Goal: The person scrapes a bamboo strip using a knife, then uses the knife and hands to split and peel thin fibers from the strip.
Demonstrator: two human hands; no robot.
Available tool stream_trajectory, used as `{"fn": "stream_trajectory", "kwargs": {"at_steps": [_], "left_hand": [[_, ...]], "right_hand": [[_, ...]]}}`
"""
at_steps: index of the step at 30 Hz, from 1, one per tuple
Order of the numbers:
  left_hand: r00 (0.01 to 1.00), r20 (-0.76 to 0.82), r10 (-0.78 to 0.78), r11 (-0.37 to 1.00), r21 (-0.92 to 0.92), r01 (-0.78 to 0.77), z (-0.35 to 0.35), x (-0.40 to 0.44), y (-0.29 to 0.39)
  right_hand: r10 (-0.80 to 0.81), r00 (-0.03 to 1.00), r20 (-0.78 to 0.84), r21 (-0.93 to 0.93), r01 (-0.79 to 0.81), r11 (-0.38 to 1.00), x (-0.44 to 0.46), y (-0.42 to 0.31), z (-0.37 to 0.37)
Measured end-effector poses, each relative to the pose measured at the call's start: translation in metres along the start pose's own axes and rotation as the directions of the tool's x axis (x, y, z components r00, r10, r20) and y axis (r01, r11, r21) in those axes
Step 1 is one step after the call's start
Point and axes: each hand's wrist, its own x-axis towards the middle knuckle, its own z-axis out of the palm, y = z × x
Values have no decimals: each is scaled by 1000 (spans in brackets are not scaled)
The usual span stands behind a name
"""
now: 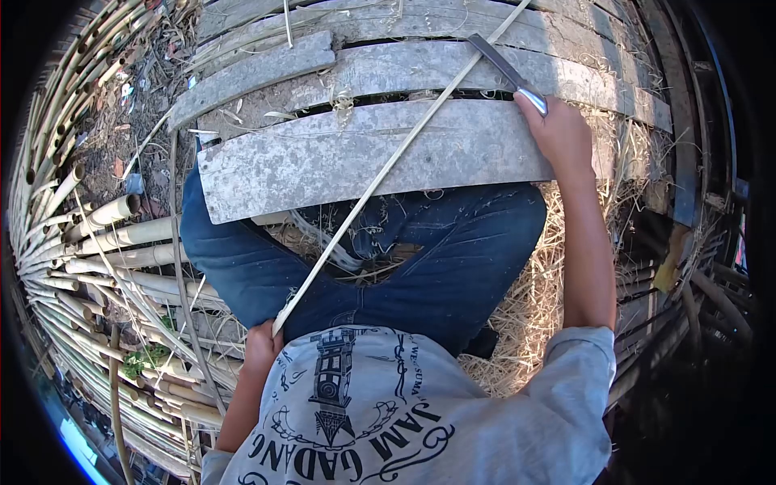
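Note:
A long, pale bamboo strip runs slantwise from my lap up across the wooden boards. My left hand is closed around its near end, beside my hip. My right hand grips a knife at its shiny metal part. The knife's dark blade points up and left, and its tip end lies over the strip near the far boards. Whether the edge touches the strip I cannot tell. Under the strip, a wide grey board spans my thighs.
Weathered planks with gaps stretch ahead, and a short loose plank rests on them at left. Many bamboo poles are piled on the left. Shavings cover the ground at right, near dark timber.

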Motion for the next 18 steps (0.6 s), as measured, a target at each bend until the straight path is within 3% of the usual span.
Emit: {"fn": "stream_trajectory", "kwargs": {"at_steps": [1,3,7,10,11,13,15,18], "left_hand": [[1000,-17,-21,999,-32,20,0,1,0],[999,-23,-23,1000,-19,22,1,-1,-3],[999,-50,-20,1000,23,21,6,0,-6],[999,-27,-26,1000,-6,25,1,4,0],[999,-33,1,999,-36,-2,-1,4,5],[1000,-2,-17,1000,1,17,-1,3,-5],[1000,7,-14,1000,18,14,0,3,-4],[998,-19,-68,996,49,68,7,-2,-20]], "right_hand": [[-2,1000,-4,-1,2,1000,3,14,-6],[171,985,-24,-1,-171,985,10,24,-14],[186,982,17,-114,-183,976,-18,24,-14],[99,995,13,42,-100,994,-37,35,7],[56,995,-78,101,-48,994,-43,34,7],[-66,967,-244,45,80,996,-41,47,22],[-113,960,-256,-15,112,994,-41,50,23],[-10,981,-192,136,37,990,-52,36,14]]}}
